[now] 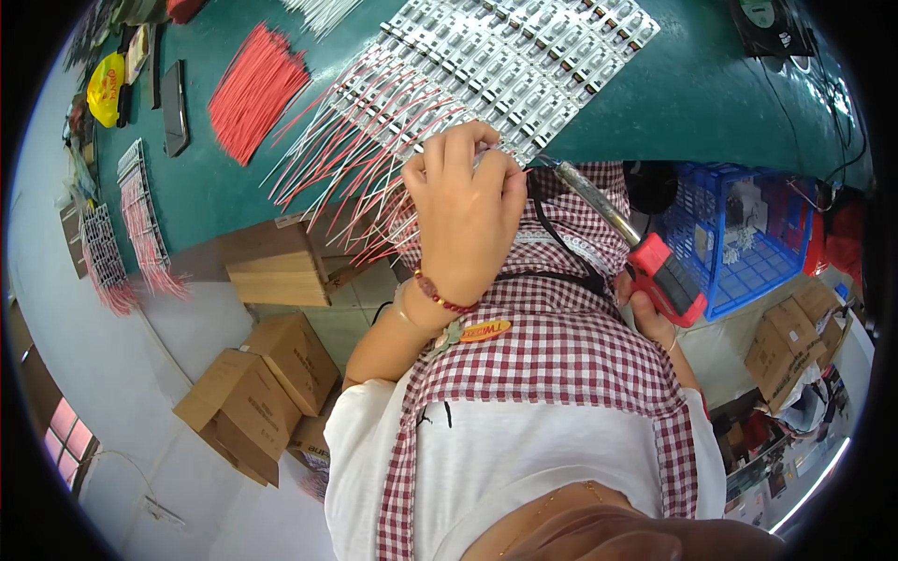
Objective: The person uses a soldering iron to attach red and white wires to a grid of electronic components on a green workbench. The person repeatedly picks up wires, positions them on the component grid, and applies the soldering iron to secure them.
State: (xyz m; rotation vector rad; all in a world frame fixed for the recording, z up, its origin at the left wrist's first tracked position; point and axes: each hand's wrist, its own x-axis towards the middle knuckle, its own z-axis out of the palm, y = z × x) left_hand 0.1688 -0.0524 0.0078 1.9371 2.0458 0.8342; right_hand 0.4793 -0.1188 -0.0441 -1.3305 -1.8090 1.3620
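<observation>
My left hand [463, 206] is closed at the near edge of a panel of small circuit boards [524, 70], fingers curled down onto it. Its fingertips are partly hidden, and I cannot make out what they pinch. Red and white wires [351, 154] fan out from the panel to the left of this hand and hang over the table's edge. My right hand [647, 316] grips a soldering iron [645, 251] by its red and black handle. The iron's metal barrel slants up to the left, its tip at the panel's near corner, close to my left fingers.
A bundle of red wires [257, 93], a dark phone [175, 107] and wired board strips [145, 201] lie left on the green table [645, 131]. Below the table's right side is a blue plastic crate [716, 234]. Cardboard boxes [248, 407] stand at lower left.
</observation>
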